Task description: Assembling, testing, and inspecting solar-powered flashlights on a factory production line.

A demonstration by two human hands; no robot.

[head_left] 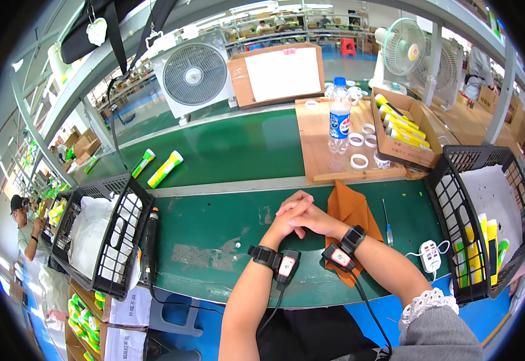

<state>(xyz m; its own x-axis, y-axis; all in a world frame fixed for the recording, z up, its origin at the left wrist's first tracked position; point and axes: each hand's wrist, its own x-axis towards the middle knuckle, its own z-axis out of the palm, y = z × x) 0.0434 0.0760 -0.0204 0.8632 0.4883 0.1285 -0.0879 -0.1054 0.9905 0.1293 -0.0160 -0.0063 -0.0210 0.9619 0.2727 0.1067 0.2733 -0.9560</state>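
My left hand [283, 225] and my right hand [318, 219] are clasped over the green worktable [208, 234], fingers laced together. Neither shows any object in its grip. Black straps with small box-shaped devices circle both wrists, and cables run down from them. Beside and partly under my right hand and forearm lies an orange-brown cloth [350, 207]. Farther right rests a screwdriver [389, 231] with a blue handle. A black electric screwdriver [150, 243] lies along the table's left side.
Black crates [103, 262] [476, 256] stand at both sides, the right one holding yellow and green flashlights. Beyond, two flashlights [166, 169] lie on a green belt [238, 147]. A bottle [339, 120], white rings [359, 160] and a flashlight box [404, 135] occupy a wooden board. A power strip [431, 256] sits right.
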